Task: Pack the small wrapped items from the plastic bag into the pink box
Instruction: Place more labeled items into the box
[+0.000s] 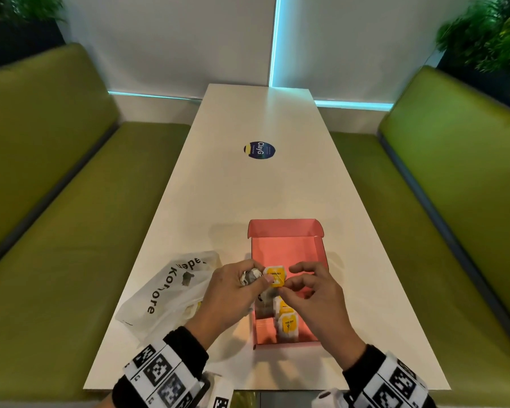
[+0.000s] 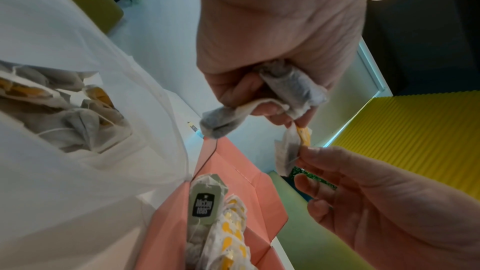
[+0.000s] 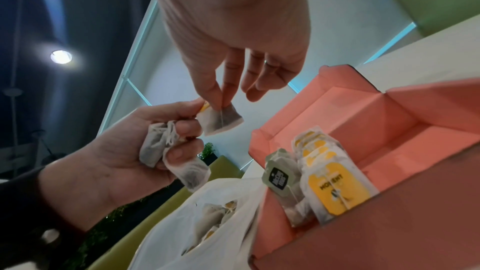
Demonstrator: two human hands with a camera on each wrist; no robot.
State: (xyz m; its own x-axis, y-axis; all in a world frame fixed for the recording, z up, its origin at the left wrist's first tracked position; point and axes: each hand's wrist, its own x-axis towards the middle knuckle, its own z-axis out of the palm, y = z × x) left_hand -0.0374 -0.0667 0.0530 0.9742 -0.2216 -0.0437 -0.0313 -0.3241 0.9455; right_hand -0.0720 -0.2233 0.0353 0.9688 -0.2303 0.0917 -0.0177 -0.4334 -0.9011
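— While the left hand (image 1: 233,293) clutches a bunch of tea bags (image 3: 166,151), what does the right hand (image 1: 312,293) do?
— It pinches one yellow-tagged tea bag (image 1: 274,276) above the pink box (image 1: 292,248) — more stand inside, others stay in the plastic bag (image 1: 165,293).

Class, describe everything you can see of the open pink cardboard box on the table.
The pink cardboard box is a shallow, rectangular mailer of folded card, pink inside and out, resting flat on the white table beside the white plastic bag. Its lid is folded open at the far end, with small side flaps. A row of paper tea bags with yellow tags and one grey-green tagged bag stand on edge at the near end; the far part is bare. Both hands hover above it without touching it.
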